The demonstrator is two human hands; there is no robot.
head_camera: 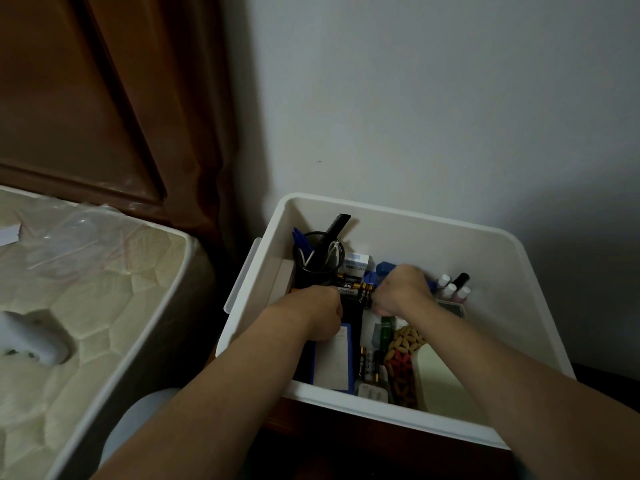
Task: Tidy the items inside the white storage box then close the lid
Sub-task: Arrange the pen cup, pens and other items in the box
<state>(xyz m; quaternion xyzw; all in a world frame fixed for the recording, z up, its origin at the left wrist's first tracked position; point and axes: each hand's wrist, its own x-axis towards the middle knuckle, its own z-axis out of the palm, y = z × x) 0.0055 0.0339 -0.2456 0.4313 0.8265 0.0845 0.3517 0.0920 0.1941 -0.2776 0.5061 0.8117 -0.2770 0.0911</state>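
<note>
The white storage box (398, 209) stands open against the wall, with no lid on it. Both my hands are inside it. My left hand (320, 311) and my right hand (400, 289) close from either side on a pack of black-and-gold batteries (353, 291) in the middle. A black mesh pen cup (317, 263) with blue pens and a black comb stands at the back left. Small nail polish bottles (453, 285) stand at the right. A blue-edged notebook (334, 358), loose batteries (367, 365), a green tube (387, 332) and a beaded mat (403, 362) lie near the front.
A mattress (86, 306) with clear plastic bags and a white object on it lies to the left, beside a dark wooden headboard (86, 98). A white panel (242, 271) hangs at the box's left side. The box rests on a dark wooden surface (346, 431).
</note>
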